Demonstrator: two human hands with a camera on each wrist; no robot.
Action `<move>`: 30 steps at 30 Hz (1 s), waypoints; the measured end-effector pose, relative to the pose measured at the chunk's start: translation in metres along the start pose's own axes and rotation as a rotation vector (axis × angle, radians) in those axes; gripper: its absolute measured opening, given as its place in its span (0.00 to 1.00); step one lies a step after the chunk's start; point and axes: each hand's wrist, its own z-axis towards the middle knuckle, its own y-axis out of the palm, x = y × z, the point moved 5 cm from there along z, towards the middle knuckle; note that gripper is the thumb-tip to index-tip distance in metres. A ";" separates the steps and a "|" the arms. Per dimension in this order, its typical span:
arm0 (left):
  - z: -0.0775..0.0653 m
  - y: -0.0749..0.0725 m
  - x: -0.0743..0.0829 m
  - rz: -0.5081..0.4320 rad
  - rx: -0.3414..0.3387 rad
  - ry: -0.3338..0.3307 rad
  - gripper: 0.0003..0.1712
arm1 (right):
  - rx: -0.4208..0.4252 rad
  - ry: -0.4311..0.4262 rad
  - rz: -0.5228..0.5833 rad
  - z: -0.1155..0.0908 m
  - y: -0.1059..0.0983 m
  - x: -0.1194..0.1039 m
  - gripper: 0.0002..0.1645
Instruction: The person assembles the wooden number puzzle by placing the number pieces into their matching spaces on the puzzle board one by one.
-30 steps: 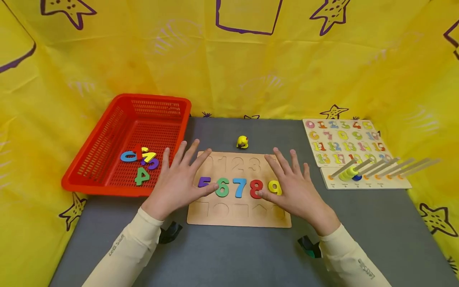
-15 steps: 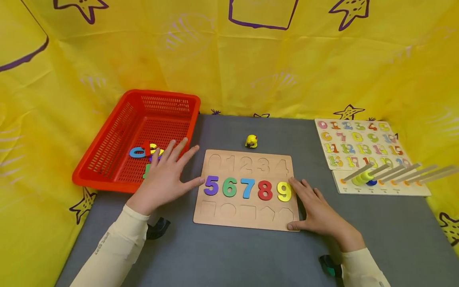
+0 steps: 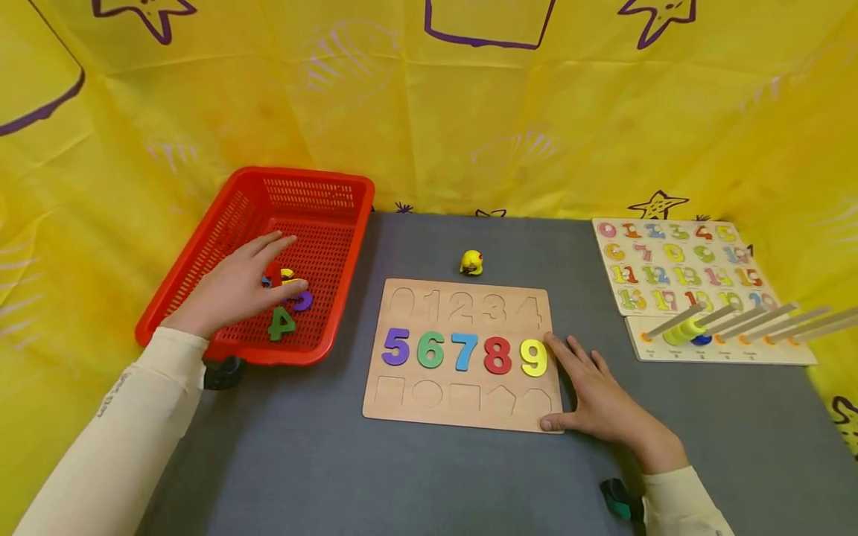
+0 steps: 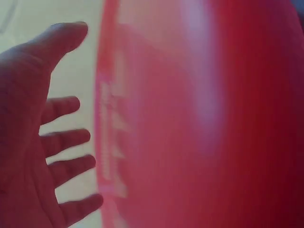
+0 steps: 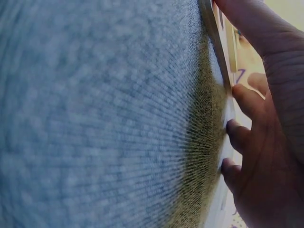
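My left hand [image 3: 231, 286] hovers over the red plastic basket [image 3: 281, 355], fingers spread and holding nothing. Below it lie loose number pieces: a green 4 [image 3: 281, 323], a purple piece [image 3: 304, 301], and red, yellow and blue ones partly hidden by the hand. In the left wrist view, the spread fingers appear beside the blurred red basket wall [image 4: 190, 118]. My right hand [image 3: 603, 406] rests at the right edge of the wooden puzzle board [image 3: 410, 380], thumb on its near corner and index fingertip by the yellow 9 [image 3: 534, 358]. Colored 5 to 9 fill the board's middle row.
A small yellow toy [image 3: 471, 262] stands behind the puzzle board. At the right lies a printed number board [image 3: 677, 260] with a row of upright wooden pegs [image 3: 737, 324] along its front, some carrying rings. A yellow patterned cloth [image 3: 429, 134] hangs around the grey table.
Both hands were spread above the puzzle board. The left hand has moved left over the basket; the right has come down to the board's right edge. The head view has shifted slightly.
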 end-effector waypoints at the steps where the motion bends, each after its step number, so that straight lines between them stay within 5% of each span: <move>1: 0.002 0.000 -0.008 -0.006 -0.030 -0.009 0.53 | 0.001 -0.001 0.001 0.000 0.000 0.000 0.81; 6: 0.010 0.004 -0.037 -0.035 -0.155 -0.028 0.49 | 0.002 -0.003 0.001 0.001 -0.002 -0.001 0.81; 13: 0.012 0.006 -0.056 0.006 -0.228 0.011 0.46 | 0.003 -0.006 0.009 0.000 -0.002 -0.001 0.81; 22: 0.032 -0.010 -0.060 0.092 -0.224 0.044 0.43 | 0.007 0.010 0.018 -0.001 -0.002 -0.001 0.81; 30: 0.047 -0.002 -0.063 0.092 -0.242 0.063 0.41 | 0.008 0.013 0.025 -0.001 0.000 0.000 0.81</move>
